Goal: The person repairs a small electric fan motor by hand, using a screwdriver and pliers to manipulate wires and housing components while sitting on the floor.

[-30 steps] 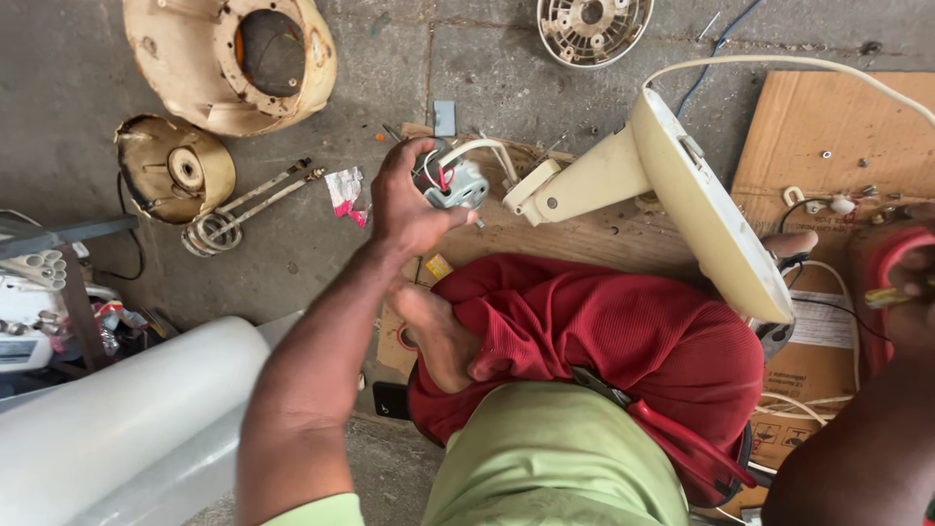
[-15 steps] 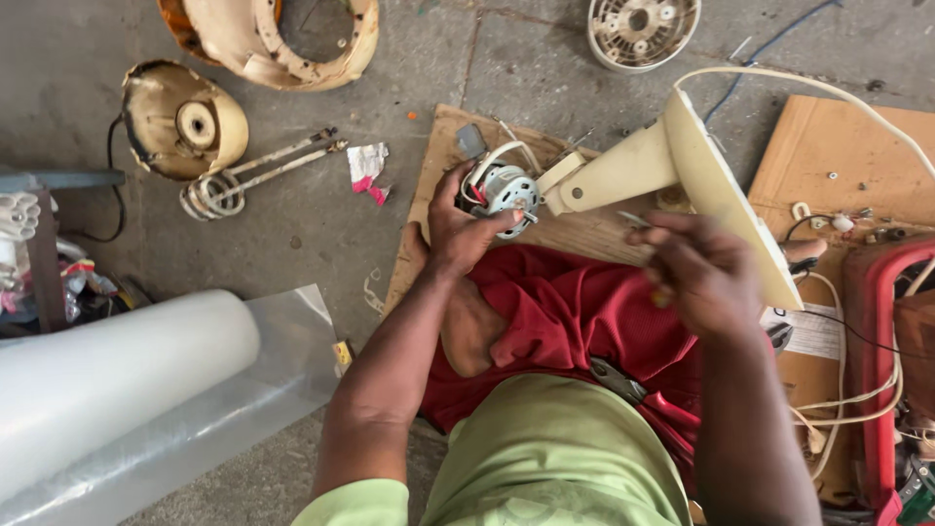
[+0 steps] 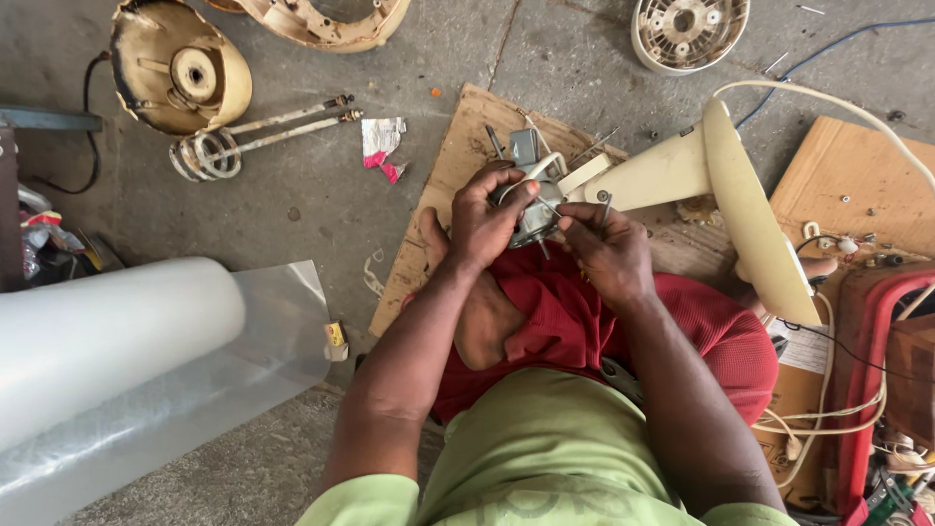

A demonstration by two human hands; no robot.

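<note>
A small metal fan motor (image 3: 531, 200) with protruding bolts is held over my lap. My left hand (image 3: 482, 219) wraps around its left side and grips it. My right hand (image 3: 604, 248) touches the motor's right side, with a thin metal piece pinched between thumb and fingers. Right beside the motor lies a cream fan stand with its round base (image 3: 755, 209) tipped on edge. I sit on a piece of cardboard (image 3: 433, 209), wearing red trousers and a green shirt.
A roll of clear plastic sheet (image 3: 117, 346) lies at the left. On the concrete floor are a tan fan housing (image 3: 180, 68), a coil with two rods (image 3: 248, 136), a round cream grille part (image 3: 687, 29), wooden boards (image 3: 857, 185) and cables at the right.
My right hand has come in from the right and now meets the motor. My left hand has drawn the motor nearer, and the view has shifted to centre on it.
</note>
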